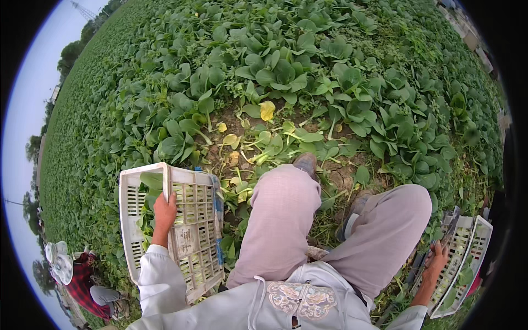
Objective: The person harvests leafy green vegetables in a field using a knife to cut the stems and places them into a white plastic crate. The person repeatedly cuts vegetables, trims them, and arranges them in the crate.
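My left hand (164, 215) grips the upper rim of a white plastic crate (190, 239) at my left side. Green leafy vegetables (152, 180) lie inside, partly hidden by the slatted wall, and blue material is tied along the crate's far-side edge. Out at the right, my right hand (437, 259) is closed around a knife (452, 225) with its dull metal blade pointing up and away. The hand covers the handle. Just beyond it stands a second white crate (464, 268) holding cut greens. Between my feet and the standing plants lie trimmed leaves (268, 146), some yellow.
Dense rows of leafy greens (284, 70) stretch ahead and to both sides. My bent knees (284, 202) and shoes (306, 163) take up the middle. Another person (80, 280) in a hat and checked red top crouches at the lower left. Bare soil (340, 171) shows near my feet.
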A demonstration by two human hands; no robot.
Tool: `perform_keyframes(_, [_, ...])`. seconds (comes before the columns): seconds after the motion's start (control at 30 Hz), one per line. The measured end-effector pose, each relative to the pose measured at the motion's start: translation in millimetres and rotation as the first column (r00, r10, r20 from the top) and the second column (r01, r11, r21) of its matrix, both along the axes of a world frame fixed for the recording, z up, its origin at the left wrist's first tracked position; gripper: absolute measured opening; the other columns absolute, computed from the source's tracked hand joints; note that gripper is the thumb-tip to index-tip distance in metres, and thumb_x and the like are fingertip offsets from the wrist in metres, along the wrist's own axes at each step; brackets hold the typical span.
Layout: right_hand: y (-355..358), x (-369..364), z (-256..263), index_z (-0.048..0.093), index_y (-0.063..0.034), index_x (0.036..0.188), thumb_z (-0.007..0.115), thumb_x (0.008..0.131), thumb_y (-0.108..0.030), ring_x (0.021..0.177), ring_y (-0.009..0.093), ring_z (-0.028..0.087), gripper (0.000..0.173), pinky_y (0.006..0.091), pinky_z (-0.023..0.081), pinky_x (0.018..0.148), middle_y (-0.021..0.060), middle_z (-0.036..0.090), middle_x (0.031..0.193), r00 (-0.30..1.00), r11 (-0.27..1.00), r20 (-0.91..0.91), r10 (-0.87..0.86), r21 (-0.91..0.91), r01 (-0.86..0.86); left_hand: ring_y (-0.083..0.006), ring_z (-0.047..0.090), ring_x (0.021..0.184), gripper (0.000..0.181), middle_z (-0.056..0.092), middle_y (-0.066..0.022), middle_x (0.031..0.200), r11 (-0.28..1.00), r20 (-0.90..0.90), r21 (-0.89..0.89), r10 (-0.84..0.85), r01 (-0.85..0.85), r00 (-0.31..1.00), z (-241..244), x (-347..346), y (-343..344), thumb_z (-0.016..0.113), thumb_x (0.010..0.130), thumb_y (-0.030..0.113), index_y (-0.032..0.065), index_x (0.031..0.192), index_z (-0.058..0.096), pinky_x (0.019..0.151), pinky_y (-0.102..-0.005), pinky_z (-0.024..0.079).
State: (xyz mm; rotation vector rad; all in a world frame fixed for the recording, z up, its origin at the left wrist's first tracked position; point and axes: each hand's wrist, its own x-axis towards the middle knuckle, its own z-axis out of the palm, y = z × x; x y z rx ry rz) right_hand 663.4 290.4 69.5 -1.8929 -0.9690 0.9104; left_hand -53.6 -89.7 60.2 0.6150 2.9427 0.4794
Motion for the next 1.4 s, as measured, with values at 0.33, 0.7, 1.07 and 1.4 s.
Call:
perform_keyframes(0.33, [143, -146, 0, 0.057, -0.0096, 0.106, 0.063, 0.094, -0.026, 0.044, 0.002, 0.037, 0.022, 0.0207, 0.026, 0.037, -0.0062, 0.043, 0.061, 0.779, 0.788, 0.154, 0.608, 0.009, -0.616, -0.0368, 0.064, 0.077, 0.039, 0.065, -0.0195, 0.082, 0.984, -0.051, 0.034, 0.174, -0.172, 0.983, 21, 29, -11, 0.054, 0.096, 0.038, 0.0014, 0.107, 0.061, 0.071, -0.0424, 0.05])
perform_keyframes(0.7, [102, -527, 59, 0.052, 0.0019, 0.087, 0.064, 0.088, -0.023, 0.068, 0.041, 0.058, 0.028, 0.0466, 0.046, 0.063, 0.0235, 0.06, 0.074, -0.537, -0.417, 0.527, 0.658, -0.339, -0.843, -0.0231, 0.062, 0.086, 0.011, 0.066, -0.0078, 0.091, 0.892, -0.399, 0.332, -0.163, 0.308, 0.902, 85, -46, 62, 0.058, 0.088, 0.002, 0.0049, 0.097, 0.063, 0.081, -0.0351, 0.048])
perform_keyframes(1.07, [-44, -725, -141, 0.056, 0.0022, 0.102, 0.06, 0.09, -0.024, 0.087, 0.042, 0.065, 0.029, 0.0502, 0.052, 0.074, 0.0242, 0.067, 0.09, -0.548, -0.521, 0.186, 0.815, -0.179, -0.835, -0.0331, 0.059, 0.1, 0.026, 0.063, -0.0112, 0.102, 0.577, 0.249, -0.506, -0.614, 0.641, 0.749, -65, -223, 160, 0.064, 0.084, 0.025, 0.0062, 0.101, 0.062, 0.087, -0.0429, 0.049])
perform_keyframes(1.4, [-92, -816, -232, 0.057, 0.0011, 0.106, 0.059, 0.091, -0.024, 0.083, 0.044, 0.065, 0.029, 0.0513, 0.051, 0.073, 0.0256, 0.067, 0.088, -0.395, -0.398, -0.077, 0.915, -0.03, -0.917, -0.0352, 0.063, 0.103, 0.052, 0.06, -0.0196, 0.116, 0.491, 0.395, -0.716, -0.301, 0.496, 0.868, -134, -285, 125, 0.071, 0.076, 0.037, -0.0015, 0.109, 0.06, 0.088, -0.0413, 0.053])
